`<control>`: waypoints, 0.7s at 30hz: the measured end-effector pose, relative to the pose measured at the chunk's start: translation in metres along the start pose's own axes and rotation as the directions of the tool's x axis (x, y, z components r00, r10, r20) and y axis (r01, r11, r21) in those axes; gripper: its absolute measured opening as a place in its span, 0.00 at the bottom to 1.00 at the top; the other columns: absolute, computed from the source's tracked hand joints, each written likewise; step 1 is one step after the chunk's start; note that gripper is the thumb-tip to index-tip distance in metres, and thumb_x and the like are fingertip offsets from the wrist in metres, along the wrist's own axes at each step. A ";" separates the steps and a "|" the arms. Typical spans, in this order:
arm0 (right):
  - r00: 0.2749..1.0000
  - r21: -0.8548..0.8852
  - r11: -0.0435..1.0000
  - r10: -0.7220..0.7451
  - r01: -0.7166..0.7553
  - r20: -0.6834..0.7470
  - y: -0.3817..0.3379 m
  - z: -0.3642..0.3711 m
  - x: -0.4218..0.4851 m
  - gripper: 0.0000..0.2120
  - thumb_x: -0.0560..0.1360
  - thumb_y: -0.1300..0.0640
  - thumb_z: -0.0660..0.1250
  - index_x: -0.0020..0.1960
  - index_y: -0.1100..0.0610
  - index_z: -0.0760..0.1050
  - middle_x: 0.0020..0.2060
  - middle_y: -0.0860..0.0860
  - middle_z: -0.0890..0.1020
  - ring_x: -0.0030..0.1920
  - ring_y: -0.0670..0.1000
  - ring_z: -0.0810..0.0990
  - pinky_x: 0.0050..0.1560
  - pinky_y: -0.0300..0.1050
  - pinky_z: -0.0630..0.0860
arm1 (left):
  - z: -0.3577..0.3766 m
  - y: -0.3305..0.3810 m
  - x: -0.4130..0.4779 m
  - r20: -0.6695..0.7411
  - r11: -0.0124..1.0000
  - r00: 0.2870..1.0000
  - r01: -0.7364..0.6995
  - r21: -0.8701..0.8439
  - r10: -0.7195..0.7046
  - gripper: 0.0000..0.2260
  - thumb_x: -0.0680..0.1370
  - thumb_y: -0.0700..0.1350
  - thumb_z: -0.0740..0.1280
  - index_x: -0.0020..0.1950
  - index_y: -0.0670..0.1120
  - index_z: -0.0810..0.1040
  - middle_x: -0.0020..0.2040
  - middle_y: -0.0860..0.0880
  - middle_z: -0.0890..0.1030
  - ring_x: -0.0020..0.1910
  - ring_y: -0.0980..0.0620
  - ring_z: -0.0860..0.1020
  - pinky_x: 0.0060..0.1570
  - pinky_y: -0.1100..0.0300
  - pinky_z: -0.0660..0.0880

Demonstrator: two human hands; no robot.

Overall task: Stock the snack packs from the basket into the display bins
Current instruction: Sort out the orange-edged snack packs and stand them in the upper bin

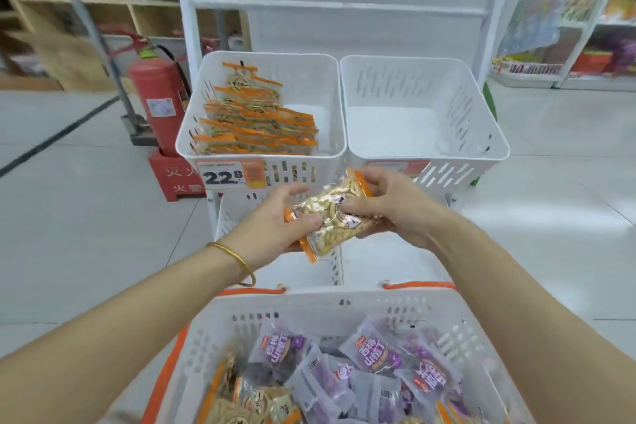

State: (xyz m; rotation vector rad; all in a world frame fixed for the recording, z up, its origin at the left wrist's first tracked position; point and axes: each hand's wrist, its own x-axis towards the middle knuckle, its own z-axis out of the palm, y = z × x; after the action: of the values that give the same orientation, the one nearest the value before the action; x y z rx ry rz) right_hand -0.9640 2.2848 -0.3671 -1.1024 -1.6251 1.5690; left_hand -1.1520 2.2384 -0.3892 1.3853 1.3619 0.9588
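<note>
In the middle of the frame we grip a small bundle of snack packs (332, 217) with orange edges, at least two. Our left hand (275, 220) curls round its lower end and our right hand (395, 206) pinches its upper end, just in front of two white display bins. The left bin (261, 157) holds stacked packs (258, 117) of the same kind, too many to count, and carries a price label (223, 177) reading "22.8". The right bin (406, 79) stands against it. At the bottom of the frame, one white basket (327, 306) with an orange rim holds purple packs (375, 354), at least five, and more orange-edged packs (254, 399). One red fire extinguisher (158, 96) stands at the left.
</note>
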 end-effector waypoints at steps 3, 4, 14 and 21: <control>0.971 -0.090 0.982 -0.181 0.169 -0.155 -0.050 -0.004 0.037 0.15 0.70 0.65 0.72 0.53 0.54 0.72 0.40 0.49 0.80 0.32 0.46 0.80 0.30 0.44 0.80 | -0.027 0.014 0.032 -0.222 0.935 0.929 -0.236 0.266 0.297 0.28 0.74 0.46 0.70 0.71 0.47 0.62 0.65 0.48 0.69 0.62 0.51 0.72 0.62 0.55 0.70; 0.937 -0.168 0.958 -0.267 0.233 -0.225 -0.064 -0.006 0.054 0.16 0.70 0.65 0.72 0.53 0.53 0.71 0.42 0.49 0.78 0.33 0.48 0.80 0.32 0.47 0.81 | -0.036 0.017 0.042 -0.253 0.865 0.879 -0.279 0.417 0.405 0.29 0.74 0.45 0.70 0.71 0.45 0.62 0.66 0.47 0.68 0.65 0.50 0.69 0.66 0.55 0.66; 0.887 -0.999 0.048 -0.462 0.024 0.000 -0.095 0.005 0.237 0.14 0.75 0.62 0.65 0.60 0.59 0.71 0.59 0.58 0.72 0.60 0.61 0.72 0.52 0.51 0.71 | -0.059 -0.022 0.092 -0.119 0.315 0.894 -0.026 0.949 0.431 0.29 0.75 0.61 0.50 0.67 0.48 0.73 0.69 0.41 0.71 0.70 0.40 0.66 0.68 0.36 0.58; 0.998 -0.925 0.377 -0.023 -0.051 -0.065 -0.078 0.004 0.275 0.16 0.76 0.68 0.58 0.63 0.63 0.70 0.57 0.62 0.76 0.50 0.59 0.76 0.47 0.49 0.74 | -0.061 -0.030 0.097 -0.122 0.317 0.867 -0.044 0.947 0.483 0.28 0.75 0.61 0.52 0.65 0.45 0.75 0.67 0.40 0.72 0.69 0.39 0.68 0.65 0.42 0.55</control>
State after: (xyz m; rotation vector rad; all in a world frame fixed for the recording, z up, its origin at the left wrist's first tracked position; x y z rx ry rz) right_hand -1.1056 2.5289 -0.3218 -1.6652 -2.5366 0.4228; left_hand -1.2106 2.3391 -0.4099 2.4674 2.2296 0.6357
